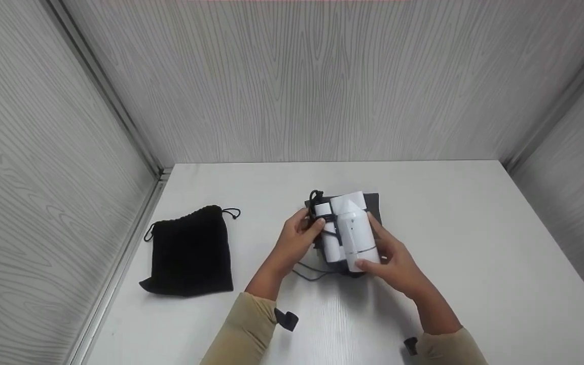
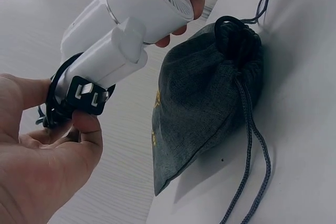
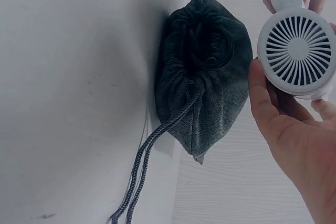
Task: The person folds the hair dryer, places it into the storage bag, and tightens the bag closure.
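From the head camera, you hold a small white hair dryer [image 1: 349,230] with both hands above the white surface [image 1: 474,243]. Your left hand [image 1: 297,242] curls round the folded handle and the black cord [image 1: 316,198] bundled on it; your right hand [image 1: 396,258] wraps the barrel from the other side. A grey drawstring pouch [image 1: 372,202] lies directly beneath the dryer and beyond your fingers. A black pouch [image 1: 190,251] lies flat on the surface, well apart on the far side of your left hand.

From the left wrist camera, your left fingers [image 2: 84,129] pinch the black plug [image 2: 86,97] against the handle end, thumb on top. The grey pouch [image 2: 205,108] sits just beside, its mouth drawn nearly closed, cords [image 2: 252,145] trailing. Keep the plug and cord pinned tight so nothing uncoils.

From the right wrist camera, your right fingers [image 3: 262,98] cup the rear grille [image 3: 296,53] of the dryer, curled round its rim. The pouch [image 3: 202,87] lies just beside your fingertips, its gathered mouth facing the camera. Judging by this, the mouth needs widening before anything this bulky passes through; keep a firm grip while you do it.
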Demonstrator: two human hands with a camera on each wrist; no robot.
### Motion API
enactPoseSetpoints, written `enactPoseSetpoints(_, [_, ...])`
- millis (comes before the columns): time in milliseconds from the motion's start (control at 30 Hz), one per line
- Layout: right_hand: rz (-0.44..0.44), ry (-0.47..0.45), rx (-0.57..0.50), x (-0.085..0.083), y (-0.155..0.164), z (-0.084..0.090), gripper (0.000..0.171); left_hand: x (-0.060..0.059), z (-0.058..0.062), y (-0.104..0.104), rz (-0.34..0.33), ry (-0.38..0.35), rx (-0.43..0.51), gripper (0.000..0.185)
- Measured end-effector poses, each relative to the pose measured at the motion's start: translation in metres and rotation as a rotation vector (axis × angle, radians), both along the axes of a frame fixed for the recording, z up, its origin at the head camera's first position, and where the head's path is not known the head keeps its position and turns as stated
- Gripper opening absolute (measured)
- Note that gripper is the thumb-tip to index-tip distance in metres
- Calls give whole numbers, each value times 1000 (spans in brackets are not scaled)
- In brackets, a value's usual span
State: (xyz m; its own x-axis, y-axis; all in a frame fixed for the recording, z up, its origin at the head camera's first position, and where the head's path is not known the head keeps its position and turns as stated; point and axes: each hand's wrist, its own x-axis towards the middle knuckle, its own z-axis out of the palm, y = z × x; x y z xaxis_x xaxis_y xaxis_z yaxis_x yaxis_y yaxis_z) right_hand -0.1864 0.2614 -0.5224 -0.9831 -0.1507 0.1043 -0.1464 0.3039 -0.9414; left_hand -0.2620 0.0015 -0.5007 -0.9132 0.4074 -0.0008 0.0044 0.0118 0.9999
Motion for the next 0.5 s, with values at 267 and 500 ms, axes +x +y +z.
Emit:
enactPoseSetpoints(267, [-58,-30,-27,2,3,-1,103,0,-6,-1,-7,-39,18,64])
enactPoseSetpoints(500, [-102,-100,-82,4,3,0,91,-3,-11,-9,3,-15,-11,52])
